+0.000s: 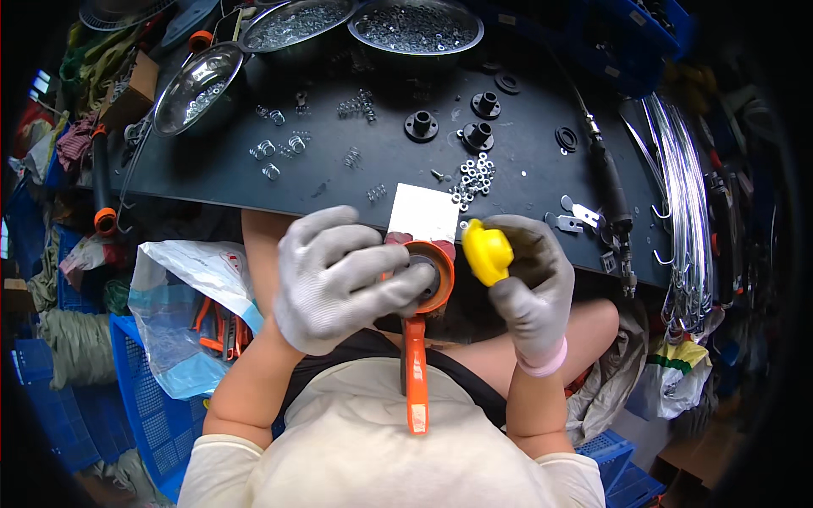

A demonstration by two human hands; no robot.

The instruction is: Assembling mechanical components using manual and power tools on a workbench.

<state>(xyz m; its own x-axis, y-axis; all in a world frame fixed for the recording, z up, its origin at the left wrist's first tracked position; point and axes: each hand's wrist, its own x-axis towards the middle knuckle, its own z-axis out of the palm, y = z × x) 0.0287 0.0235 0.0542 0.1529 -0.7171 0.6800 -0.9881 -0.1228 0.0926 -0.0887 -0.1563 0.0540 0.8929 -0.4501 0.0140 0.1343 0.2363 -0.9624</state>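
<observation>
Orange clamp tool point(415, 372) gripped at its ring by the gloved left hand point(339, 279), right hand point(529, 284) pinching a yellow knob point(487, 251) beyond the table's point(212, 182) near edge, so one glove slip likely drops it lapward.

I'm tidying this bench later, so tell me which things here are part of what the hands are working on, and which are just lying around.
In hand:
- left hand on the orange ring-headed tool
- right hand holding the yellow knob

Lying about:
- steel bowls of washers
- black flanged hubs
- loose nuts and springs
- white card
- bundle of wire rods
</observation>
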